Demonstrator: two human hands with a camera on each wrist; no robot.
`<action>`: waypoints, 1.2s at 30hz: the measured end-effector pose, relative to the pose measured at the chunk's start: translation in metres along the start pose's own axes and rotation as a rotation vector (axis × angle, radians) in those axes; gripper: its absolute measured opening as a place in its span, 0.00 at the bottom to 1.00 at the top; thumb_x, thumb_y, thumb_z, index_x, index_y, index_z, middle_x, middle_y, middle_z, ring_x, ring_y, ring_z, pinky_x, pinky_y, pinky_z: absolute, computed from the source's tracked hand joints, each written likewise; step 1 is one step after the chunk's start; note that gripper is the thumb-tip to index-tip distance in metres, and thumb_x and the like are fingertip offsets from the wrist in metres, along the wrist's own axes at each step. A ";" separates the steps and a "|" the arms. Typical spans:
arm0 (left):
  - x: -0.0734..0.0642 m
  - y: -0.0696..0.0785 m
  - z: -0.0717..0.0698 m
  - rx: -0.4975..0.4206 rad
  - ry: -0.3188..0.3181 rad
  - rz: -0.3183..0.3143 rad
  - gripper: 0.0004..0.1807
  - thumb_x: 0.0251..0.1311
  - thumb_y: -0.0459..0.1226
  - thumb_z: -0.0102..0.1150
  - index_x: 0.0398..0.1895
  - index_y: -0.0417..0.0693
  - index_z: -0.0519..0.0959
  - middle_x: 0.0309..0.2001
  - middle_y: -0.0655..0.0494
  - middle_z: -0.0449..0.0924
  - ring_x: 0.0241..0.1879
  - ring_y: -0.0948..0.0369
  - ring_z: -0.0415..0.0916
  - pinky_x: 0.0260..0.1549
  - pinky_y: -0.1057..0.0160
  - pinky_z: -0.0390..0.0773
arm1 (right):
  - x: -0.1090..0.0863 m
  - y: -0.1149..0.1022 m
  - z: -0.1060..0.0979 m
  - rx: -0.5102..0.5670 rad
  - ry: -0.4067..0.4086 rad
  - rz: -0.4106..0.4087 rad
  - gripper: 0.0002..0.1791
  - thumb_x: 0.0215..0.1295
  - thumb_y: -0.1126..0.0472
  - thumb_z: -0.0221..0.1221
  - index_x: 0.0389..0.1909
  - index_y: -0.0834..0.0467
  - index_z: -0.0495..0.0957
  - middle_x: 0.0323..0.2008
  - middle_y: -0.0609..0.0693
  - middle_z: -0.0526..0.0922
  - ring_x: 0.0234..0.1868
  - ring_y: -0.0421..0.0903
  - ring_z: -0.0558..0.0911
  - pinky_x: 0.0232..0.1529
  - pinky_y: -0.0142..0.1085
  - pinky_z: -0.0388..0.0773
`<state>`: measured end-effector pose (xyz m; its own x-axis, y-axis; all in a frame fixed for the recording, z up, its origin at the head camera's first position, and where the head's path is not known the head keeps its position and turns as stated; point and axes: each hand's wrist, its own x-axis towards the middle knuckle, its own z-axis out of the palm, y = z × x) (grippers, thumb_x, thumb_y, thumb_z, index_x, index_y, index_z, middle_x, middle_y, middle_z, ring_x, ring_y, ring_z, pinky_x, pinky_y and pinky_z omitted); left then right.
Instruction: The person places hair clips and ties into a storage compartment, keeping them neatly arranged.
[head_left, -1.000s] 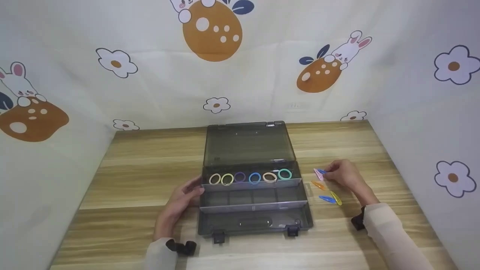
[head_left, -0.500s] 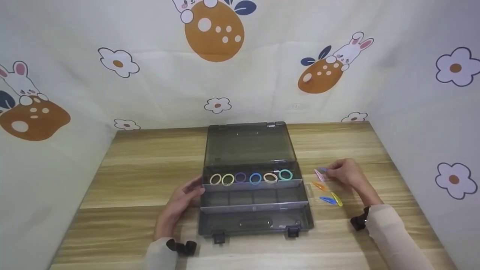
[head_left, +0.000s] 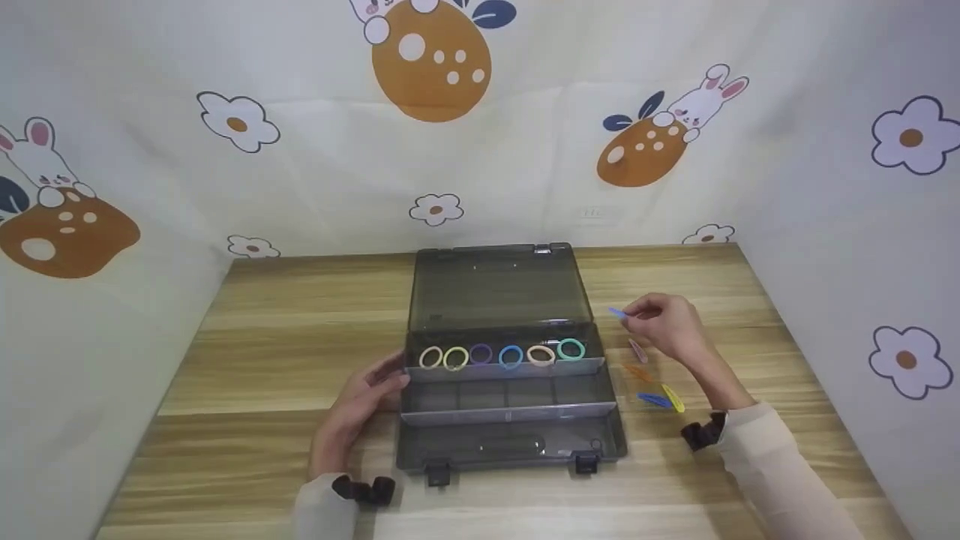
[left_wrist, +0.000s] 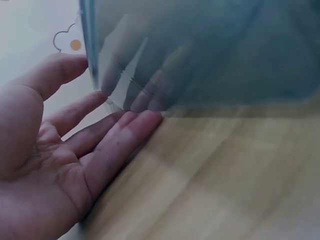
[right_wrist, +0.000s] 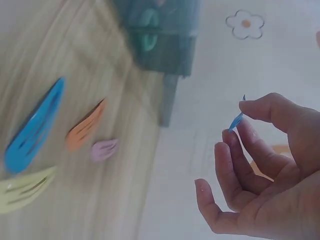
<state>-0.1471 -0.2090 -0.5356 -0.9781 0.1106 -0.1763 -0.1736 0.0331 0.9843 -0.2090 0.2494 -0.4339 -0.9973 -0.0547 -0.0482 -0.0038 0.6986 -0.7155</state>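
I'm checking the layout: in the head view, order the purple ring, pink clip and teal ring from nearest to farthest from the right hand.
From the right hand:
1. Pink clip: on the table, below it in view.
2. Teal ring: in the box, row's right end.
3. Purple ring: farther left in that row.

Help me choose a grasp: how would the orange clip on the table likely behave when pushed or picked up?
The orange clip lies flat on the table, so a push would probably slide it, not roll it. Its slim body suggests little weight. It is probably stiff: the blue clip pinched in the right hand juts out without drooping.
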 end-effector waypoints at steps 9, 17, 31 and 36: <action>-0.001 0.001 -0.001 0.020 0.002 -0.018 0.32 0.64 0.33 0.62 0.71 0.37 0.67 0.71 0.41 0.69 0.69 0.48 0.69 0.59 0.75 0.70 | -0.006 -0.035 0.012 0.035 0.006 -0.098 0.07 0.61 0.63 0.66 0.39 0.61 0.85 0.39 0.57 0.88 0.45 0.53 0.84 0.45 0.38 0.79; 0.001 -0.001 -0.002 0.011 0.002 -0.011 0.32 0.64 0.33 0.62 0.71 0.36 0.67 0.71 0.40 0.69 0.69 0.48 0.69 0.60 0.73 0.71 | -0.009 -0.055 0.032 0.096 -0.010 -0.147 0.07 0.60 0.63 0.67 0.38 0.60 0.85 0.38 0.54 0.88 0.43 0.49 0.83 0.53 0.47 0.77; 0.000 -0.001 -0.003 0.015 0.005 -0.024 0.32 0.63 0.34 0.64 0.71 0.38 0.68 0.70 0.42 0.71 0.70 0.49 0.68 0.58 0.75 0.71 | -0.008 -0.093 0.067 0.157 -0.135 -0.257 0.05 0.59 0.65 0.69 0.36 0.60 0.86 0.39 0.56 0.83 0.41 0.49 0.85 0.41 0.36 0.83; 0.000 -0.001 -0.003 0.019 0.008 -0.023 0.32 0.62 0.34 0.64 0.70 0.39 0.69 0.69 0.42 0.72 0.68 0.49 0.70 0.60 0.72 0.71 | -0.004 -0.106 0.083 0.110 -0.163 -0.348 0.06 0.57 0.63 0.70 0.34 0.59 0.87 0.37 0.54 0.84 0.41 0.48 0.85 0.44 0.38 0.85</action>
<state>-0.1474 -0.2116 -0.5363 -0.9749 0.1013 -0.1982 -0.1935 0.0541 0.9796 -0.1981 0.1166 -0.4158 -0.9132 -0.3933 0.1065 -0.3226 0.5381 -0.7787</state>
